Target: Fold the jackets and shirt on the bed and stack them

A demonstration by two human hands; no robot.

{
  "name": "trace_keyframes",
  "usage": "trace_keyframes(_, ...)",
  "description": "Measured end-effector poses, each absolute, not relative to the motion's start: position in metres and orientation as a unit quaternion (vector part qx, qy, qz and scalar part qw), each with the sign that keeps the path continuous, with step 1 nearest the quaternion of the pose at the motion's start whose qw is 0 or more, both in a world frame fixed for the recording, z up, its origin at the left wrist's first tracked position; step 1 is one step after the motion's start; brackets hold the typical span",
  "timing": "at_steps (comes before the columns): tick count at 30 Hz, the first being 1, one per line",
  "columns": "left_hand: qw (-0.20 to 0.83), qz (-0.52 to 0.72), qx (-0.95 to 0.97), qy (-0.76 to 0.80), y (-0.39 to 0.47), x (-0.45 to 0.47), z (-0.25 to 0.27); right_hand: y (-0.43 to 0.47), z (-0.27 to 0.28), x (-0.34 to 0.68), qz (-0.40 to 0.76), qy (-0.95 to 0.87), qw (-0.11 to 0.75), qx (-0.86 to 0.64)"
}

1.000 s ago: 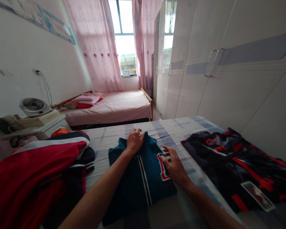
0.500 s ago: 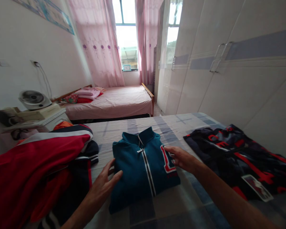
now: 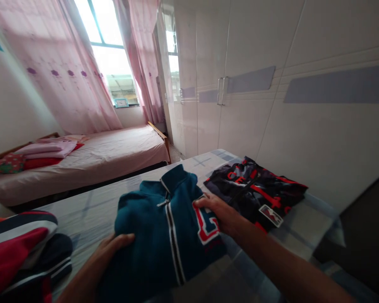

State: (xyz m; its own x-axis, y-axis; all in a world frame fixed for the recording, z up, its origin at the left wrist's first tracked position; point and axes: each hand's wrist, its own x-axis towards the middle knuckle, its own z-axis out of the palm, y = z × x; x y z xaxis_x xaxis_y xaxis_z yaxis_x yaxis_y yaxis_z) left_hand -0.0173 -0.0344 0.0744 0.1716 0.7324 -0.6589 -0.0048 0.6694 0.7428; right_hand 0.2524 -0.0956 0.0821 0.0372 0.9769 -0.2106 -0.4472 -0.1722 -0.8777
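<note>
A folded teal zip-up jacket [image 3: 145, 235] with a red-and-white letter patch lies between my hands, its collar pointing away from me. My left hand [image 3: 113, 248] grips its left edge, thumb on top and the other fingers hidden underneath. On the opposite edge, beside the letter patch, my right hand [image 3: 219, 212] holds the cloth with its thumb on top and fingers beneath. Just past the right hand is a folded black jacket [image 3: 240, 189] with red lettering and a white-edged patch. Whether the teal jacket is fully off the bedding cannot be made out.
At the left lies a heap of red, white and navy clothing [image 3: 22, 248]. All this rests on a bed with a checked sheet [image 3: 91, 198]. A second bed with a pink sheet [image 3: 113, 147] stands beyond, and a white wardrobe [image 3: 246, 122] lines the right side.
Both hands have closed on the teal jacket's sides, where the left was loosely beside it. The view has turned right, so the black jacket sits nearer the middle and the fan is out of view.
</note>
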Motion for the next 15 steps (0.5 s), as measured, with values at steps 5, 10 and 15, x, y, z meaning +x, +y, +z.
trace_keyframes(5, 0.685, 0.292, 0.527, 0.409, -0.009, 0.089, 0.130, -0.145, 0.123, 0.313, 0.421, -0.246, 0.692, -0.533)
trace_keyframes(10, 0.511, 0.314, 0.759, 0.255, 0.022, 0.201, 0.169, -0.164, 0.131, 0.364, 0.223, -0.186, 0.782, -0.552)
trace_keyframes(15, 0.311, 0.345, 0.830, 0.308, 0.027, 0.240, 0.130, -0.176, 0.060, 0.387, 0.236, -0.107, 0.783, -0.566)
